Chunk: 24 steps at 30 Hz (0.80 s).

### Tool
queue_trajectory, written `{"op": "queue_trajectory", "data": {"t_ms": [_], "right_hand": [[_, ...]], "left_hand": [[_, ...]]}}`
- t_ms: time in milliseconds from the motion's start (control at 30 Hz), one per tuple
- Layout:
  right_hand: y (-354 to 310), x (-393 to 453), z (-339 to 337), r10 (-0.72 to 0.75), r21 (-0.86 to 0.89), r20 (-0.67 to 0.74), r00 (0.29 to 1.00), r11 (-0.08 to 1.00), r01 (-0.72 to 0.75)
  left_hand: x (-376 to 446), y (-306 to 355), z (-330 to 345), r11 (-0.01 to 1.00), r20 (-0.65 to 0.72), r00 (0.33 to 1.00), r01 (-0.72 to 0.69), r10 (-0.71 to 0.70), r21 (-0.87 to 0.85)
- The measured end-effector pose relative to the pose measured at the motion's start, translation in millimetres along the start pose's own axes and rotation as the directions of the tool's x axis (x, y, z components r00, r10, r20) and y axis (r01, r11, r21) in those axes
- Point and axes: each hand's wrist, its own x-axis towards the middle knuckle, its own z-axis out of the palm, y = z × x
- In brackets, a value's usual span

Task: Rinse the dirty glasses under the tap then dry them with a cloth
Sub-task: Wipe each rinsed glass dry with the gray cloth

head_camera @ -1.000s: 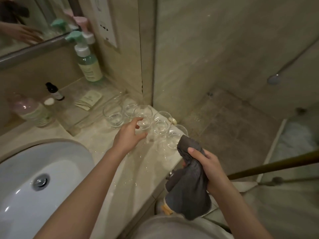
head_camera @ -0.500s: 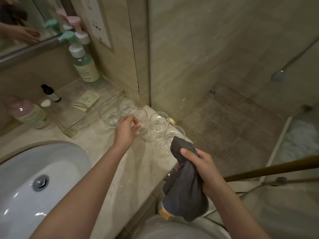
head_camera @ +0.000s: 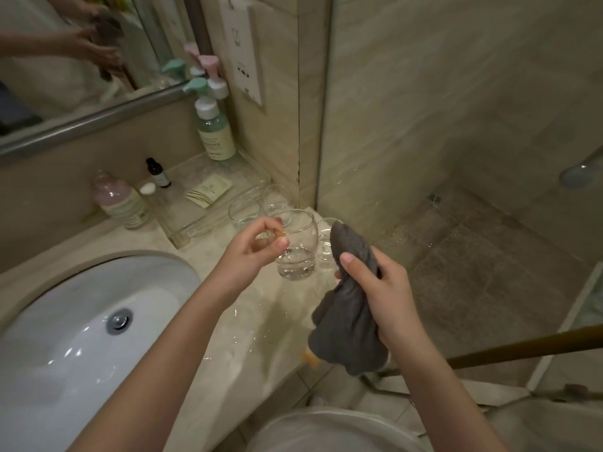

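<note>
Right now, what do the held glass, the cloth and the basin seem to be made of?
Glass: clear glass, smooth; the counter shows through it. Cloth: grey soft fabric, matte, probably terry or microfibre; it folds and hangs limp. Basin: white, glossy, likely glazed ceramic; it shows bright highlights.

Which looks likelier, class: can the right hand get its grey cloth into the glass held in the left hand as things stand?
Probably yes. The left hand holds the glass upright by its rim, mouth open, and the right hand with the grey cloth is just beside it. Nothing lies between them.
</note>
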Motion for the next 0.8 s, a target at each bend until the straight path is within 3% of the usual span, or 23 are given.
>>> {"op": "queue_trajectory", "data": {"t_ms": [167,300,400,533,700,800], "right_hand": [[-24,-7,18,-0.24,-0.073,0.032,0.97,0.968,0.242],[-34,-16,35,-0.354,-0.167,0.043,0.934,0.919,0.356],[-37,-22,45,-0.425,-0.174,0.032,0.905,0.889,0.423],[-40,-28,51,-0.398,-0.074,0.051,0.916,0.913,0.401],[-48,-35,58,-0.272,0.186,0.137,0.952,0.951,0.245],[-46,-40,68,-0.243,0.242,0.164,0.956,0.95,0.2]], "left_hand": [[-30,42,19,0.971,-0.048,0.996,-0.08,0.071,-0.226],[-42,60,43,0.964,-0.242,0.963,-0.169,0.117,-0.206],[-49,68,48,0.959,-0.308,0.932,-0.246,0.193,-0.144],[-57,74,37,0.943,-0.313,0.938,-0.23,0.149,-0.239],[-70,78,25,0.86,-0.251,0.964,-0.202,0.089,-0.469],[-81,82,17,0.898,-0.334,0.94,-0.206,0.071,-0.389]]}}
